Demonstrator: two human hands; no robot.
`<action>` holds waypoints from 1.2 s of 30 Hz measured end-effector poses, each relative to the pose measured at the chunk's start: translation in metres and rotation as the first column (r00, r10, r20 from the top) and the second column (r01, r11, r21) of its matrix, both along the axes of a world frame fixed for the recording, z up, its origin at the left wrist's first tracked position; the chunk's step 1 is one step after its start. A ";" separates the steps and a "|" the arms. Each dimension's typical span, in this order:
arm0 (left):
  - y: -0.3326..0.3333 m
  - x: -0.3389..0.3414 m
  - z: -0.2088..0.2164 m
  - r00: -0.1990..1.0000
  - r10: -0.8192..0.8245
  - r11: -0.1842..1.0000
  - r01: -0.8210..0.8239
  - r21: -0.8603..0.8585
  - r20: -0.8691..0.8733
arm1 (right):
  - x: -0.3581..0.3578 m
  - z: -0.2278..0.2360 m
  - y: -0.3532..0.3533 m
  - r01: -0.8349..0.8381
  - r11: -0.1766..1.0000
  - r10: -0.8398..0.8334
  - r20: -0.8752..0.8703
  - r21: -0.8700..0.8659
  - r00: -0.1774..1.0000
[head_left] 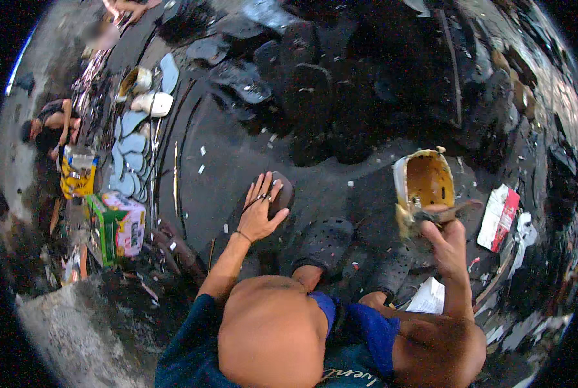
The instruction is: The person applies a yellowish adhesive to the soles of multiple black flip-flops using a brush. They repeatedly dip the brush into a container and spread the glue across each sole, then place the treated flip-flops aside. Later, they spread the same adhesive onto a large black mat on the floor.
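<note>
My left hand (261,210) lies flat with its fingers stretched out on a dark, rounded sole-shaped piece (283,192) on the dark mat; the palm hides part of it. My right hand (449,244) is closed around a flat, grey-brown tool (458,211) with a pointed end, too blurred to name more exactly. It is held over the near rim of a cut-open container (399,179), whose inside is coated in amber, glue-like stuff. Between the hands, nearer to me, are my dark clogs (328,242).
Dark sole pieces (311,97) are heaped at the far side. At left lie light blue sole pieces (132,163), a white container (152,103), a green and pink box (117,226) and a yellow packet (79,173). A red and white carton (498,218) lies at right. People sit at far left.
</note>
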State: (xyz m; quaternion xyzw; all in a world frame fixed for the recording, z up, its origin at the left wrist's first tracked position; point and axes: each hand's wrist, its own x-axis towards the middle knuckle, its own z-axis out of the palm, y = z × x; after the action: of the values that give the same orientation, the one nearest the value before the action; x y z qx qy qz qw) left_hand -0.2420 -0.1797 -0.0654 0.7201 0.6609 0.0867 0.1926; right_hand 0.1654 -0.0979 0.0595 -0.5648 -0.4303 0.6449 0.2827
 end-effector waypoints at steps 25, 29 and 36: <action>0.115 0.145 0.081 -0.389 0.604 0.794 0.366 -0.485 0.696 | -0.080 0.014 0.009 -0.119 0.600 0.201 -0.005 0.791 0.980; 0.106 0.141 0.061 -0.398 0.495 0.867 0.289 -0.406 0.773 | -0.057 0.005 0.107 0.072 0.664 -0.302 0.178 0.744 0.937; 0.133 0.120 0.073 -0.423 0.480 0.873 0.144 -0.466 0.769 | -0.077 -0.010 0.011 -0.081 0.650 0.232 -0.096 0.755 0.968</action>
State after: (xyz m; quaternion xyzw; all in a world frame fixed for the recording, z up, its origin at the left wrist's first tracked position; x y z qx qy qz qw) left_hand -0.1215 -0.0463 0.0072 0.1438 0.3098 0.5467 0.7645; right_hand 0.0882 -0.0865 0.0500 -0.2981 -0.6754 0.4833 0.4706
